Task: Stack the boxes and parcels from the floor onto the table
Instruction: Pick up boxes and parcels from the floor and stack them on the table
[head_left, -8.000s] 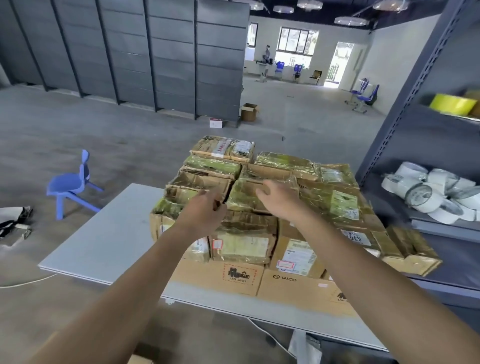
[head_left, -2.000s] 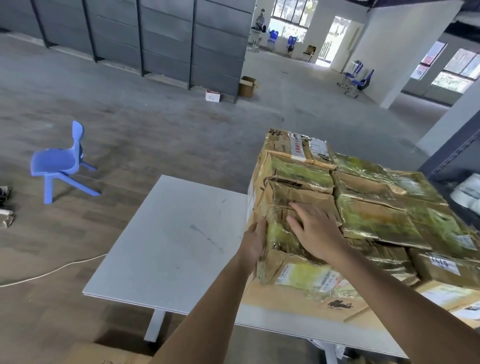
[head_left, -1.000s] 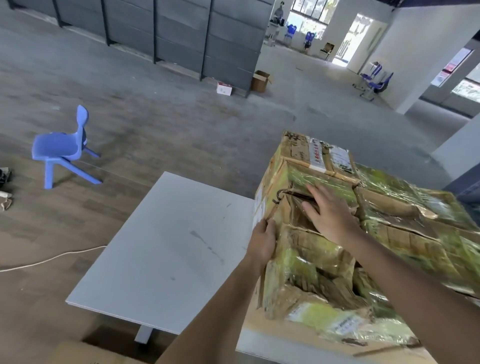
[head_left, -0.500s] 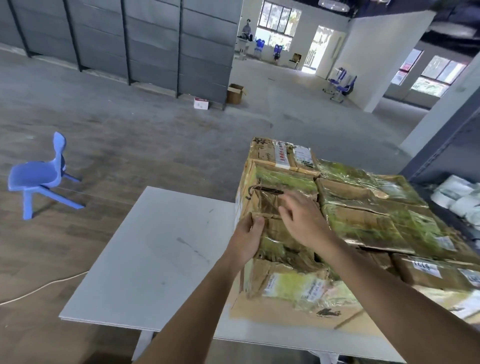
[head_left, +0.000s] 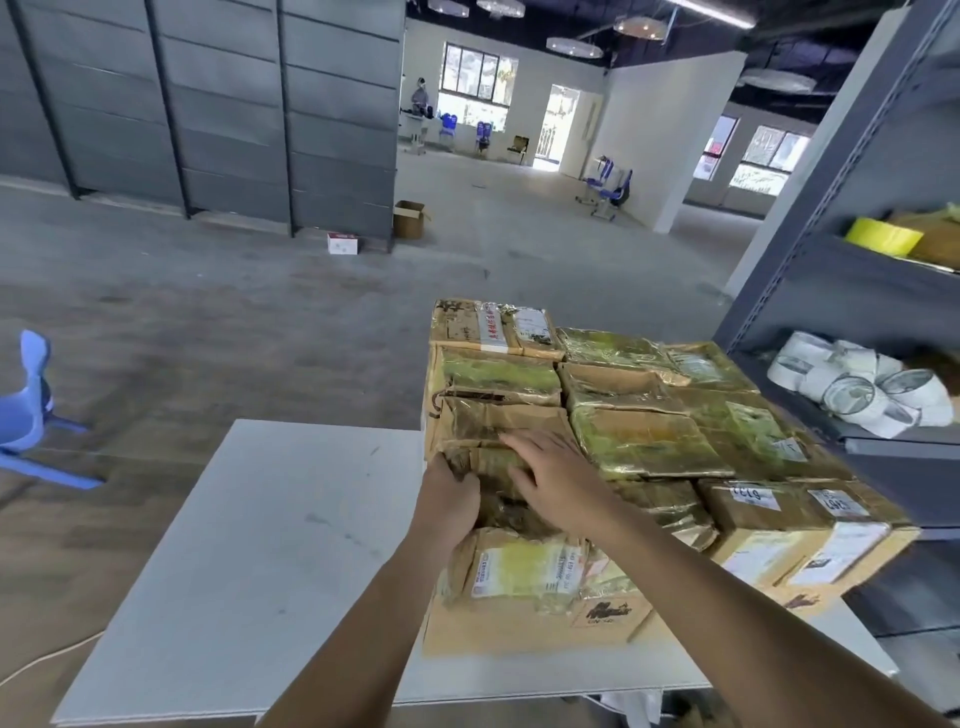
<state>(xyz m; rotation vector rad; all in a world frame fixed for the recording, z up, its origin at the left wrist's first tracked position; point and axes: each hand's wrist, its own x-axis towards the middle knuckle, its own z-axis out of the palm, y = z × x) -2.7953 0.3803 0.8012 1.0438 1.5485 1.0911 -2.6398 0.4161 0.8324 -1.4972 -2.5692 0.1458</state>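
A tight stack of taped brown cardboard parcels (head_left: 639, 441) covers the right half of the white table (head_left: 270, 545). My left hand (head_left: 449, 501) presses against the left side of a crumpled tape-wrapped parcel (head_left: 488, 462) in the near-left column of the stack, fingers curled on its edge. My right hand (head_left: 556, 478) lies flat on top of the same parcel, fingers spread. Below it sits a parcel with a yellow label (head_left: 524, 569) on a larger flat box (head_left: 519, 626).
A grey metal shelf (head_left: 852, 270) stands at the right, holding white tape rolls (head_left: 862, 389) and a yellow roll (head_left: 883, 236). A blue child's chair (head_left: 31, 410) is on the floor at the left. A white cable (head_left: 47, 657) runs near the table's left corner. Small boxes (head_left: 410, 218) lie far off.
The view has lifted and swung slightly right. My left hand slid lower along the parcel's left side and my right hand moved a little toward me on top of it.
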